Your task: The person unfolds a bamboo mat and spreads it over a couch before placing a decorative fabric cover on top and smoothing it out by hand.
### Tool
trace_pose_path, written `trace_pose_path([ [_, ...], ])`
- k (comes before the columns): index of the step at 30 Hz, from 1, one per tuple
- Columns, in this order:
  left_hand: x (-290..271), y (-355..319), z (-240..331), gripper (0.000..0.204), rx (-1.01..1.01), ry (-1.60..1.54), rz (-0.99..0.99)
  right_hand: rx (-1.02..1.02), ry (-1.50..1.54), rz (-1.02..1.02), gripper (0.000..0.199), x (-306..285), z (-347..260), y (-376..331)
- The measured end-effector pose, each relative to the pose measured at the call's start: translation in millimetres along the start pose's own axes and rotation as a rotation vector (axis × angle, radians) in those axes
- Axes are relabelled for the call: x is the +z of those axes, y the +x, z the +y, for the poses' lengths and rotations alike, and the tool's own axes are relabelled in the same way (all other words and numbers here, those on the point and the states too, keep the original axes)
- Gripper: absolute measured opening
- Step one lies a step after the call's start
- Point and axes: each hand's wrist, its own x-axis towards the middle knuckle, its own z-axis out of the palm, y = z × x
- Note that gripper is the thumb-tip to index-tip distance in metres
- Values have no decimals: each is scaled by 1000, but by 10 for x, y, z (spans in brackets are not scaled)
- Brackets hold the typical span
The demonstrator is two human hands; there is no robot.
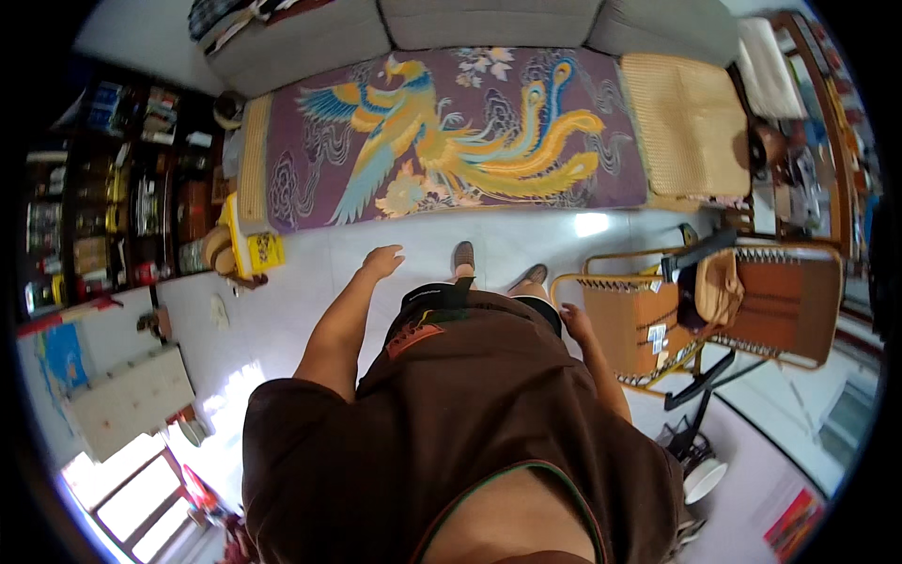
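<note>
My left hand [383,261] is held out over the pale floor, fingers loosely stretched and nothing in them. It is a little left of my feet and short of the sofa. Beside my right hip hangs my right hand [577,323], partly turned away, with its fingers loosely apart and no object visible in it. A folding lounge chair [615,320] with a brown seat is the nearest thing to that hand; I see no grip on it. Ahead lies a purple sofa cover [310,155] with a large yellow and blue bird pattern.
A grey sofa back [498,23] runs along the far side. Dark shelves [132,188] full of goods line the left. A yellow bag [266,252] stands by the sofa's left end. On the lounge chair lies a tan bag [719,287]. A woven mat [691,127] covers the sofa's right end.
</note>
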Motion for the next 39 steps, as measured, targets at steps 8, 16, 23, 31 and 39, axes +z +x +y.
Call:
trace_pose_path([
  [8,146,-296,87,45,80,49,35,-39,9,-4,42,48,-247,-265],
  [16,579,-429,450,47,180,63,1,63,59,243,39,-22,477,-766],
  [23,953,-624,877,48,227,102,-75,269,55,215,37,558,1385,-1667],
  [31,1091,-758,918,46,348,155,-128,410,94,271,33,1145,1714,-2251],
  [39,840,-643,683,46,422,375,-181,439,358,496,28,1492,1067,-2520],
])
